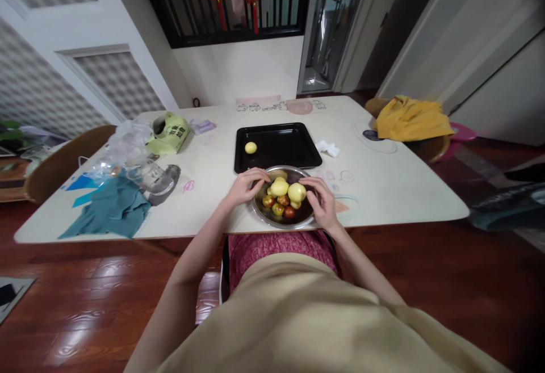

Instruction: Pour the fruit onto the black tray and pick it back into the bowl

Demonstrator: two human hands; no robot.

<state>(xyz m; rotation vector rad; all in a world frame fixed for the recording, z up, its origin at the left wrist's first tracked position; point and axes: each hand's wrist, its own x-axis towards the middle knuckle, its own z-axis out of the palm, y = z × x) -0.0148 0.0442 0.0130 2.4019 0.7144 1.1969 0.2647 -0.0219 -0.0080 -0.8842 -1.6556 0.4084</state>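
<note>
A round metal bowl [260,218] stands at the table's near edge with fruit in it. Several smooth yellow fruits [297,192] lie on top, above several smaller red, brown and greenish fruits [289,212]. On the bowl's left rim rests my left hand [247,187], its fingers curled over the edge. My right hand [322,200] grips the opposite rim, with fingertips close to the largest yellow fruit. Behind the bowl is a black rectangular tray [281,143], and one yellow fruit [251,147] sits on its left part.
The white table [204,208] holds a teal cloth [113,205], a clear plastic bag [128,143] and a green bag [172,131] on the left. A crumpled tissue [327,147] lies right of the tray. A yellow garment [411,118] drapes over a chair at right.
</note>
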